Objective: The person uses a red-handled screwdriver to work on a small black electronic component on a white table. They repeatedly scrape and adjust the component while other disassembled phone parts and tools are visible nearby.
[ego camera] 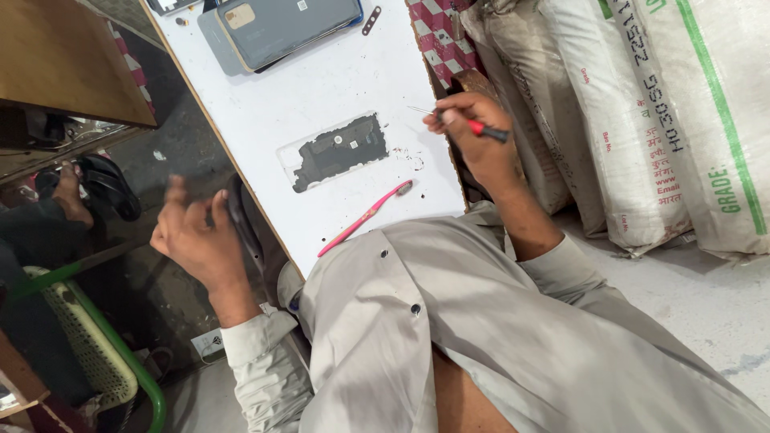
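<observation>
My right hand (475, 140) grips a small screwdriver (488, 130) with a red and black handle; its thin shaft points left over the white table (353, 80). My left hand (195, 234) is off the table's left edge, closed around a dark, flat phone-like thing (241, 220) held edge-on. On the table between the hands lies an opened phone part (337, 150), pale frame with dark insides. A pink toothbrush (365, 218) lies near the table's front edge, close to my grey shirt.
Flat phones (281, 28) are stacked at the table's far end, with a small dark strip (371, 20) beside them. White sacks (682, 120) lean at the right. A green chair (96, 345) and a wooden board (64, 56) are at the left.
</observation>
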